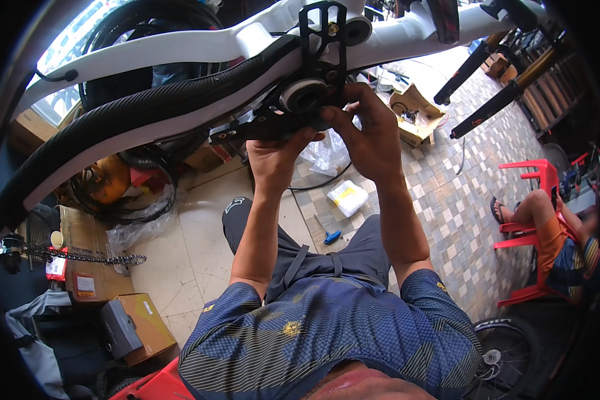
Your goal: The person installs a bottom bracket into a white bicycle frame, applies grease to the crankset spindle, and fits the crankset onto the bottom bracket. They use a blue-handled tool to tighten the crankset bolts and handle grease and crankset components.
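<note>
Head: two hands (273,161) (373,141), one bike frame (252,41)

I'm working in a bicycle workshop: a white frame (407,40), a loose wheel (492,357) and cardboard boxes (148,325) are surrounding me.

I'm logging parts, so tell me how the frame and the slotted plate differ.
The frame is white; the slotted plate is black. The frame is long, running across the view; the plate is much smaller. The frame's tubes look rounded; the plate is flat with cut-outs. Both show high in the picture.
</note>
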Available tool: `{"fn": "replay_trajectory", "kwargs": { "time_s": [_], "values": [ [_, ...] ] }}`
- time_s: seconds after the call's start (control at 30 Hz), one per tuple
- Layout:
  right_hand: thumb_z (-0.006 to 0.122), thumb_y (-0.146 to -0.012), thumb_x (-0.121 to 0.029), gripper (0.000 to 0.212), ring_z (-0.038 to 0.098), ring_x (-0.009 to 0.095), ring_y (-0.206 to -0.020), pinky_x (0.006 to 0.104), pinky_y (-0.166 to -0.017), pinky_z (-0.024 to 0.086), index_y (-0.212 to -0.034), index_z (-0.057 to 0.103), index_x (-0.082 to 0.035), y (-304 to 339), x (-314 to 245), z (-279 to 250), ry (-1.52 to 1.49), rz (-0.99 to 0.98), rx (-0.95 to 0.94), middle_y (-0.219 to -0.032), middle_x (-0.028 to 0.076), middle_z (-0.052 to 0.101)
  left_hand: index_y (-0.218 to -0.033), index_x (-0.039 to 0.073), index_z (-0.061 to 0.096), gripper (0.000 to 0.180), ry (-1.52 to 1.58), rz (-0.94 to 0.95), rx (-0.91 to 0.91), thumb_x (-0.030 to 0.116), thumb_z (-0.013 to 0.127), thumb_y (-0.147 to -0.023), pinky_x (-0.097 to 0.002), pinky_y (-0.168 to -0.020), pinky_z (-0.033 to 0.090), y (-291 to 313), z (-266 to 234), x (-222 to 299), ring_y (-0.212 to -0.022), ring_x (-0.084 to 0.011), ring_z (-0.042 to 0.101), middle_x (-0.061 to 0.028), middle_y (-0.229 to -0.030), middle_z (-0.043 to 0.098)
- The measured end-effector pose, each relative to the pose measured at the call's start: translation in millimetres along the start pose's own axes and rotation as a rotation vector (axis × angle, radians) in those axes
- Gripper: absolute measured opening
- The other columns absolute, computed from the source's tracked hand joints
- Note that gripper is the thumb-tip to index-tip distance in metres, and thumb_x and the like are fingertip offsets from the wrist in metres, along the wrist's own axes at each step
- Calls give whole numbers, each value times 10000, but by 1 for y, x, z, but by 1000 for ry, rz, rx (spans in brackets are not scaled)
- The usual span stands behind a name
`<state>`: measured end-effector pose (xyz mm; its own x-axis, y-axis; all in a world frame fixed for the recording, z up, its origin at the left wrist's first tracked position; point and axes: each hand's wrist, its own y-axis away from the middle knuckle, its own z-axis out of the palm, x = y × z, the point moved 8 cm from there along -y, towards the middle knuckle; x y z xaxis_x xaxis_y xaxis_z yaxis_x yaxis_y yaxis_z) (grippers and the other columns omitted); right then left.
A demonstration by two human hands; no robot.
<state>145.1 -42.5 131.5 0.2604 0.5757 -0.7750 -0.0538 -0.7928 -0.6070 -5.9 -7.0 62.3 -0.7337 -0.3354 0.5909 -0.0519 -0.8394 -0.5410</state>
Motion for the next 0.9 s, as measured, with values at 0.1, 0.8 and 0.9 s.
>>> {"fn": "replay_trajectory", "kwargs": {
  "time_s": [0.1, 0.8, 0.9],
  "values": [
    [770, -892, -144, 233, 628, 107, -891, 275, -741, 462, -1074, 665, -44, 1, 5, 1, -32, 27, 13, -1010, 36, 689, -1130, -35, 662, 265, -29, 25, 28, -107, 707, -879, -398, -811, 667, 1, 0, 0, -988, -232, 721, -141, -1083, 719],
    [809, -798, -99, 233, 631, 230, -835, 360, -744, 504, -1008, 711, -80, 34, -43, 13, 665, -718, 414, -943, 59, 659, -1138, -30, 696, 275, -100, 127, 106, -75, 738, -870, -310, -775, 635, 6, -2, 1, -903, -163, 716, -109, -1018, 746],
    [807, -801, -108, 236, 629, 230, -830, 361, -743, 506, -1012, 709, -69, 34, -45, 13, 658, -725, 396, -931, 61, 663, -1137, -31, 699, 274, -93, 122, 101, -74, 740, -870, -308, -783, 629, 6, 0, 2, -888, -158, 716, -104, -1011, 748]
  ]
}}
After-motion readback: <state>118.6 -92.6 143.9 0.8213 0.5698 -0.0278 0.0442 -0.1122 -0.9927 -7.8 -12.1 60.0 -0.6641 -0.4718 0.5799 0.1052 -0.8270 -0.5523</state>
